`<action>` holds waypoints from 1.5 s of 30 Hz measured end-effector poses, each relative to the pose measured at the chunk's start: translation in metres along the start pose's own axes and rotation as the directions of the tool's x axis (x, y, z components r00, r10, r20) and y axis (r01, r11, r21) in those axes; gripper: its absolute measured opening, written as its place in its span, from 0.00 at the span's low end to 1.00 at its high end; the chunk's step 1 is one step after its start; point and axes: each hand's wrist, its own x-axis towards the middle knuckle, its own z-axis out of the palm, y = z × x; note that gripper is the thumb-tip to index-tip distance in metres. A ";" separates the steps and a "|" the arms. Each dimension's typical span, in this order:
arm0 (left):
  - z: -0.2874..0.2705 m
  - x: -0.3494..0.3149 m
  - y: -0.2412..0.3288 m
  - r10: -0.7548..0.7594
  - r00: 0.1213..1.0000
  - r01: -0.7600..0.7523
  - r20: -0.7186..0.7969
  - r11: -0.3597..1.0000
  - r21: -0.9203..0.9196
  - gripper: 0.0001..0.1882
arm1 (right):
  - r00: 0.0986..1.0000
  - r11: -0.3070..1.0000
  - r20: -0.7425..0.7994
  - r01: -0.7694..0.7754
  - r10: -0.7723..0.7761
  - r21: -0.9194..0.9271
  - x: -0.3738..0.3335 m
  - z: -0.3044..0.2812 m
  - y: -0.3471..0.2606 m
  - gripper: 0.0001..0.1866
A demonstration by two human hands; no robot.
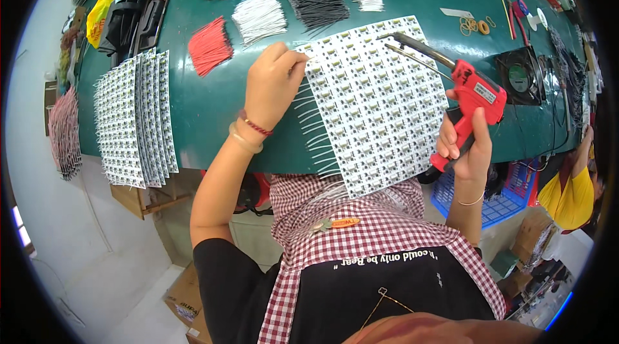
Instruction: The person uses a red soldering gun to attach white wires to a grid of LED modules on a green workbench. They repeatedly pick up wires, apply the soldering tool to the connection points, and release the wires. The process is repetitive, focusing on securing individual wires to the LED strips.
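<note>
Sheet of small circuit boards (377,115) mid-frame, tilted, upper part over the green table (206,108), lower corner overhanging the front edge above the checked apron (348,241). White wire tails (316,141) stick out along its left edge.

Left hand (273,83): thumb and finger pinched together at the sheet's upper left corner; too small to tell if a wire or just the edge is between them. Right hand (476,156): fingers wrapped round the handle of a red soldering gun (476,92), tip over the sheet's upper part, pointing left. Can't tell if tip touches.

Step looks like soldering wires onto the boards. To do it well: keep the left fingertips steady and back from the hot tip, seat the wire end flat on its pad, bring the tip in low, dwell briefly, lift straight off, hold the wire till the joint sets. Don't drag the tip across neighbouring parts. Support the overhanging corner so the sheet doesn't rock. White wires (259,16) lie upper left, within reach.
</note>
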 end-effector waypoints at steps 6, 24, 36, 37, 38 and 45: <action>0.013 0.016 -0.005 0.199 0.976 -0.210 0.089 0.969 0.128 0.05 | 0.998 0.950 -0.029 0.050 -0.061 -0.308 0.019 0.041 0.008 0.26; 0.024 0.016 -0.033 0.294 0.950 -0.301 0.110 0.952 0.057 0.10 | 0.978 0.838 -0.209 -0.136 0.027 -0.528 0.022 0.050 0.041 0.07; 0.023 0.016 -0.035 0.263 0.958 -0.258 0.117 0.964 -0.059 0.10 | 0.980 0.814 -0.196 -0.103 -0.013 -0.572 0.020 0.054 0.046 0.08; 0.024 0.016 -0.035 0.264 0.957 -0.258 0.121 0.964 -0.060 0.10 | 0.978 0.799 -0.206 -0.113 -0.014 -0.591 0.019 0.054 0.047 0.09; 0.023 0.016 -0.035 0.264 0.956 -0.258 0.124 0.964 -0.062 0.11 | 0.976 0.783 -0.217 -0.124 -0.015 -0.609 0.018 0.053 0.048 0.09; 0.023 0.017 -0.032 0.285 0.949 -0.280 0.135 0.958 -0.056 0.11 | 0.973 0.787 -0.224 -0.103 -0.046 -0.608 0.014 0.055 0.050 0.10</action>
